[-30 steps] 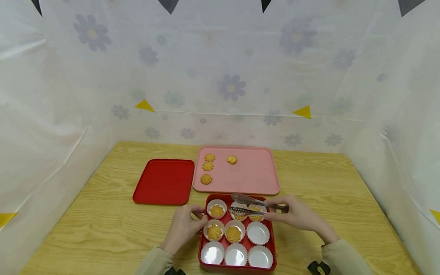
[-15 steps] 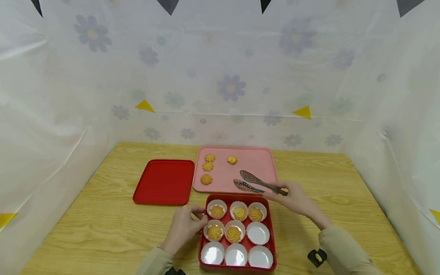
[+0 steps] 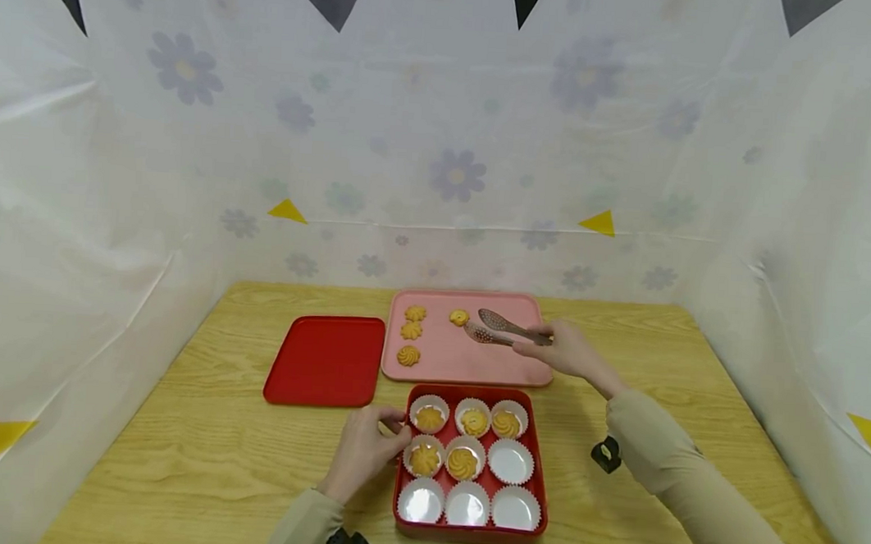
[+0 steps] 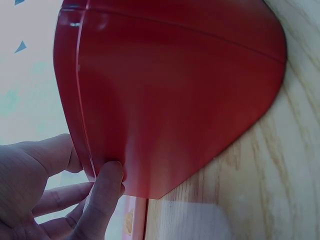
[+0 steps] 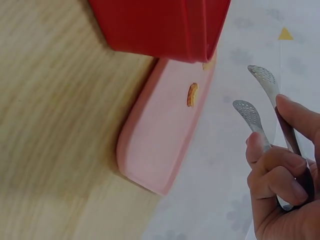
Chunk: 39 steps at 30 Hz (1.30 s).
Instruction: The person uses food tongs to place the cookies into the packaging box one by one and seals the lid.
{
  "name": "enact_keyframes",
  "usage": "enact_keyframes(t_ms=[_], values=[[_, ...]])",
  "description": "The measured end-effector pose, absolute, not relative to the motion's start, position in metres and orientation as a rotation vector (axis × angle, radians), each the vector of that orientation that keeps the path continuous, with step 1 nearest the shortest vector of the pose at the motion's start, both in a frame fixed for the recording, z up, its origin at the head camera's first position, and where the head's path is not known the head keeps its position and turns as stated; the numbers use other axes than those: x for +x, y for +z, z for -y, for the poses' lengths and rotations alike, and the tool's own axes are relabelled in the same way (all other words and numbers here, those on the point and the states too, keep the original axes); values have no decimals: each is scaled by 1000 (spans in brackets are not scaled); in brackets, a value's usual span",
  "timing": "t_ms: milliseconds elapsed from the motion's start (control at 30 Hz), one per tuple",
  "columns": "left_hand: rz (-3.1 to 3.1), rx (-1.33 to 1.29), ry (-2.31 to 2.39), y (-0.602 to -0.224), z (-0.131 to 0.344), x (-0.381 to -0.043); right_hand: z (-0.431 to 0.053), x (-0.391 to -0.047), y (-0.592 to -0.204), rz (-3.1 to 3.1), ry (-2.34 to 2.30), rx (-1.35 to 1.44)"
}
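My right hand [image 3: 560, 348] holds metal serving tongs [image 5: 285, 115] with perforated tips, spread apart and with nothing between them. The tongs hover over the pink tray [image 3: 504, 366], their tips close to a single round cookie [image 3: 459, 317]. Several more cookies [image 3: 408, 355] lie in a column on the tray's left side. Nearer sits a red box [image 3: 469, 536] with white paper cups; cookies fill both left and middle cups of the two far rows and the far right cup [image 3: 505, 424]. My left hand [image 3: 367, 449] pinches the box's left wall at the rim [image 4: 85, 125].
A red lid-like tray [image 3: 327, 361] lies flat on the wooden table [image 3: 211, 457], left of the pink tray. A pale flowered sheet [image 3: 458, 125] hangs behind the table and along both sides.
My right hand has lifted the tongs away from the box's far row and carried them forward over the pink tray, near the lone cookie. The left hand stays at the box.
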<state>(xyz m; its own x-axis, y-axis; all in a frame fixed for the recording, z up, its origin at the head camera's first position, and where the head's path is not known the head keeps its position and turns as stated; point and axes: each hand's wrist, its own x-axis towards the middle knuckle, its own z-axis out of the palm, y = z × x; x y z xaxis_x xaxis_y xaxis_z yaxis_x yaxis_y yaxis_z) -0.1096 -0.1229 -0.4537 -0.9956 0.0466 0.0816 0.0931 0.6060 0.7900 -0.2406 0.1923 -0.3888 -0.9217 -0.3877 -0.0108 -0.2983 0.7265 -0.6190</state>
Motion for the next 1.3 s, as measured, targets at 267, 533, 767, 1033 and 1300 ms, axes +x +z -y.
enact_keyframes(t_ms=[267, 533, 767, 1033, 1300], values=[[2754, -135, -1378, -454, 123, -110, -178, -268, -385, -2751, -855, -472], [2762, -124, -1379, -455, 123, -111, -163, -292, -382, -2695, -795, -402], [2770, -122, -1380, -455, 124, -112, -148, -307, -383, -2688, -725, -397], [2762, -147, -1356, -453, 122, -111, -137, -319, -386, -2706, -623, -360], [2749, -164, -1371, -454, 121, -109, -131, -322, -388, -2717, -546, -356]])
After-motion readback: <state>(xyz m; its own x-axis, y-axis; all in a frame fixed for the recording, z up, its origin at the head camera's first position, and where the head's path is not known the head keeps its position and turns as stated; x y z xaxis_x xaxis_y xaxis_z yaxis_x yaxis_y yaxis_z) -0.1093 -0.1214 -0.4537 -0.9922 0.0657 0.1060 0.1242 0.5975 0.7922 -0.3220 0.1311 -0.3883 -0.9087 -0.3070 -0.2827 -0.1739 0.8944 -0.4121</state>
